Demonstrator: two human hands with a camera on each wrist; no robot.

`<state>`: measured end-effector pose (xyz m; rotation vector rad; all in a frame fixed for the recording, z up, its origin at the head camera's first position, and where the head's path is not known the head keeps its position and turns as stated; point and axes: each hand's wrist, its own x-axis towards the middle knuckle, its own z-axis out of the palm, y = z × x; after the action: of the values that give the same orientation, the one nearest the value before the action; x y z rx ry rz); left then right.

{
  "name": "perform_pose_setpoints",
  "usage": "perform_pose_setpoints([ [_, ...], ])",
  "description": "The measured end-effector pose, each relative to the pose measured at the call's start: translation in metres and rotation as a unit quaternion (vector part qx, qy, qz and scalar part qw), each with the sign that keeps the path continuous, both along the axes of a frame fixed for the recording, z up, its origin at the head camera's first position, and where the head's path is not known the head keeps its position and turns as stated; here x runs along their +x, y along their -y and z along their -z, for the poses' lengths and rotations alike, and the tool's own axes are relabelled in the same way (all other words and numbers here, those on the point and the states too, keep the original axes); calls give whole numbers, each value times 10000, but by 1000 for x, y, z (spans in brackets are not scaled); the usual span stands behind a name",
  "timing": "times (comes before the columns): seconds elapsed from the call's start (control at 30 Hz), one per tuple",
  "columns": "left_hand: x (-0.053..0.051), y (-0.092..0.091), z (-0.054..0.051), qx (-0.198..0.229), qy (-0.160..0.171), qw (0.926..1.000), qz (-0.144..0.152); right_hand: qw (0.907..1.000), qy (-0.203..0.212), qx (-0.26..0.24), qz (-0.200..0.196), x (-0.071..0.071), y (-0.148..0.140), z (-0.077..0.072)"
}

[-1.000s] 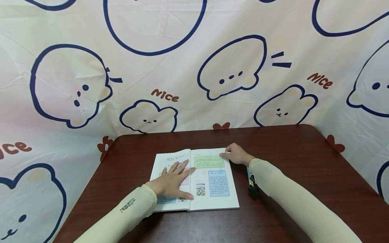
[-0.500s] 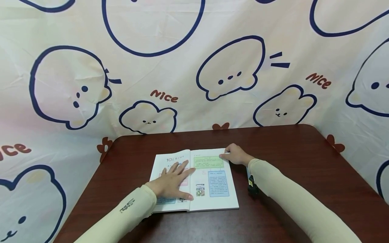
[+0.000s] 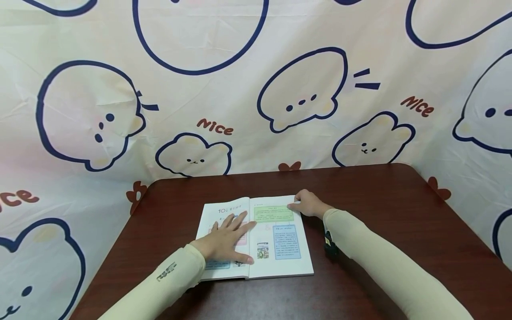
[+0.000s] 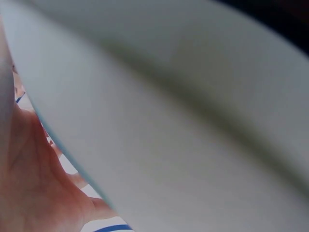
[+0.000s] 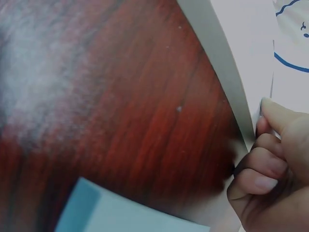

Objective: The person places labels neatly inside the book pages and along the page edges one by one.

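An open book (image 3: 280, 264) with printed, coloured text boxes lies on the dark wooden table. Across its left page my left hand (image 3: 224, 242) rests with fingers spread, covering part of the print. At the upper right corner of the right page is my right hand (image 3: 312, 204). The right wrist view shows its thumb and index finger pinching the page edge, while the other fingers curl beneath. In the left wrist view, a blurred pale surface (image 4: 145, 145) fills most of the picture, with part of the left hand (image 4: 38, 179) at its left.
The brown table (image 3: 384, 195) extends around the book, with rounded far corners. A patterned cloth (image 3: 248, 98) hangs behind and along both sides. A small black device (image 3: 330, 246) sits beneath the right sleeve. A pale blue-edged object (image 5: 130, 208) shows low in the right wrist view.
The head view has shifted very slightly. Both hands and the book keep the same places relative to each other.
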<state>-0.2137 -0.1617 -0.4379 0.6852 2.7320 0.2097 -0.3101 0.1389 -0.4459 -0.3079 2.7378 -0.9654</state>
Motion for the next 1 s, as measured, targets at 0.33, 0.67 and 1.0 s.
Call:
perform_pose_setpoints([
  [0.33,0,0,1,-12,38,10000,8,9985,335,408,146,1,5,-10],
  [0.67,0,0,-1,-28,94,10000,-11,9952,622,531,545,-2,5,-15],
  [1.0,-1,-1,-1,-49,53,10000,-12,9955,829,207,411,-5,1,-19],
])
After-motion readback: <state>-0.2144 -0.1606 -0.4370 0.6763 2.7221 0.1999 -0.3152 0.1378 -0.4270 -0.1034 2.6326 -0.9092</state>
